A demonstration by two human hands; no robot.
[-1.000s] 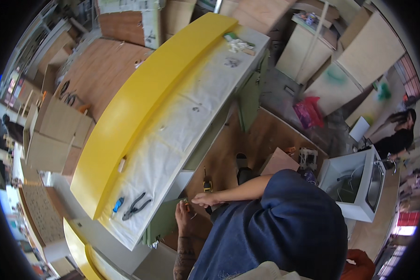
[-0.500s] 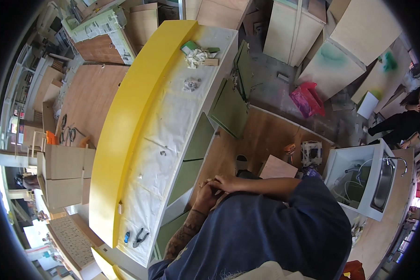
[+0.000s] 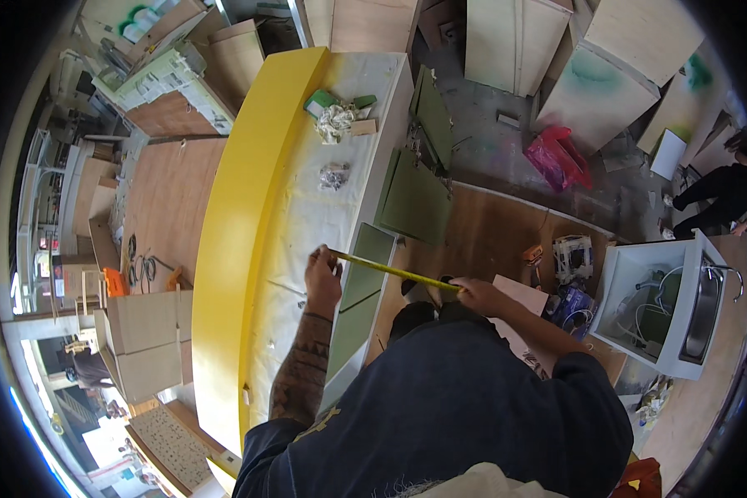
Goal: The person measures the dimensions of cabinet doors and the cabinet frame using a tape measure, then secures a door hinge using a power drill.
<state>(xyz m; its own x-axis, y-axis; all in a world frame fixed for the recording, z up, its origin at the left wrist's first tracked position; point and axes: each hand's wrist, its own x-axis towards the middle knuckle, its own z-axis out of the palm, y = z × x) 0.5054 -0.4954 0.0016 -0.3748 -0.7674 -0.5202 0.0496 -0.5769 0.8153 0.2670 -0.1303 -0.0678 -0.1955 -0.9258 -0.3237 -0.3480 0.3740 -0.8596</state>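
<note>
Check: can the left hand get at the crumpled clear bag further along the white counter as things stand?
Probably not without letting go: the left hand pins the yellow tape measure, and the clear bag lies well beyond it, though the white counter between is bare.

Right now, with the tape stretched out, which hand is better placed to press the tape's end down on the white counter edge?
Left. The left hand already pinches the end of the yellow tape measure right over the white countertop edge. The right hand holds the other end out over the floor, away from the counter.
</note>
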